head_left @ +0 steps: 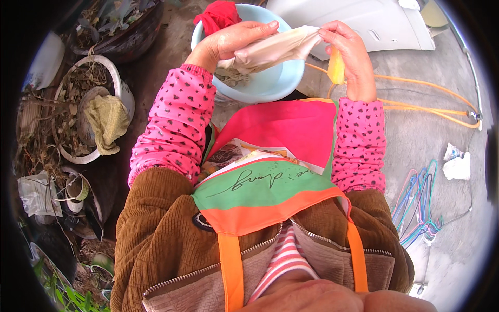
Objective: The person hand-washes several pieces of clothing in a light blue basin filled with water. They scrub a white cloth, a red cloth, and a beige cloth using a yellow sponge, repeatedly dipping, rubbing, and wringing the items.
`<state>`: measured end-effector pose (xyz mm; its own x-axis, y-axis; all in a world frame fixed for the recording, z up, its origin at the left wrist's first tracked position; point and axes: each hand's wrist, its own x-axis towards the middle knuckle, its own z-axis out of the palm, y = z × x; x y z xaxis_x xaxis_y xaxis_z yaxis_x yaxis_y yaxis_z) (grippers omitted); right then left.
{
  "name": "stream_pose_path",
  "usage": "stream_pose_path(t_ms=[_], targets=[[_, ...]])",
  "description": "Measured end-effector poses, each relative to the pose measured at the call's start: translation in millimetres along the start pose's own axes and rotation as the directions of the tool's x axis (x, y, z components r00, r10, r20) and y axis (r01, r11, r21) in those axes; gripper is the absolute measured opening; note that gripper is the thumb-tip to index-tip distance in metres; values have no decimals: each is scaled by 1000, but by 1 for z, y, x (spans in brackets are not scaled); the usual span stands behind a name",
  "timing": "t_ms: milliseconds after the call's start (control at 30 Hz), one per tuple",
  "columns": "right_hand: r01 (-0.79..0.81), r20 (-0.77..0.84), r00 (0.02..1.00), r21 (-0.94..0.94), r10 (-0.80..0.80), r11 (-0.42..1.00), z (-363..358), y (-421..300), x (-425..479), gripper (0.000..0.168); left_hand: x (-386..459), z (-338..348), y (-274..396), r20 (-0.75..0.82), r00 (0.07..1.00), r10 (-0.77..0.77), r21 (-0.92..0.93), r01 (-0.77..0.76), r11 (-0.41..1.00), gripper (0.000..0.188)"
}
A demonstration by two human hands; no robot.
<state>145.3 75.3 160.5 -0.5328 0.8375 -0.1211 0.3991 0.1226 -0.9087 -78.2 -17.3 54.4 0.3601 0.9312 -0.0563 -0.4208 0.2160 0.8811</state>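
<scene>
A whitish, wet-looking cloth (276,48) is stretched between my two hands above a light-blue plastic basin (286,82). My left hand (237,39) holds its left end, with the thumb on top. The fingertips of my right hand (347,50) pinch the other end, and a yellow bar (336,67), apparently soap, sits in the same hand against the palm. Red fabric (219,17) hangs over the basin's far left rim. Greyish cloth (233,76) lies inside the basin below my left hand. Water in the basin is hard to make out.
A white molded panel (351,23) lies beyond the basin. An orange hose (425,81) runs across the concrete at right, near several hangers (419,206). On the left, a yellowish cloth (107,123) drapes over a white bucket (117,74) of dried plants. A dark pot (132,43) stands behind it.
</scene>
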Motion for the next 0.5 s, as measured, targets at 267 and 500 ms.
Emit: stream_pose_path(t_ms=[267, 500], targets=[[8, 14, 1000, -34, -7, 999, 15, -11, -3, 10, 8, -1, -11, 217, 975, 48, -76, -32, 997, 52], [11, -106, 994, 6, -10, 1000, 27, -12, 4, 16, 11, 9, -16, 153, 979, 134, -292, -85, 953, 54]])
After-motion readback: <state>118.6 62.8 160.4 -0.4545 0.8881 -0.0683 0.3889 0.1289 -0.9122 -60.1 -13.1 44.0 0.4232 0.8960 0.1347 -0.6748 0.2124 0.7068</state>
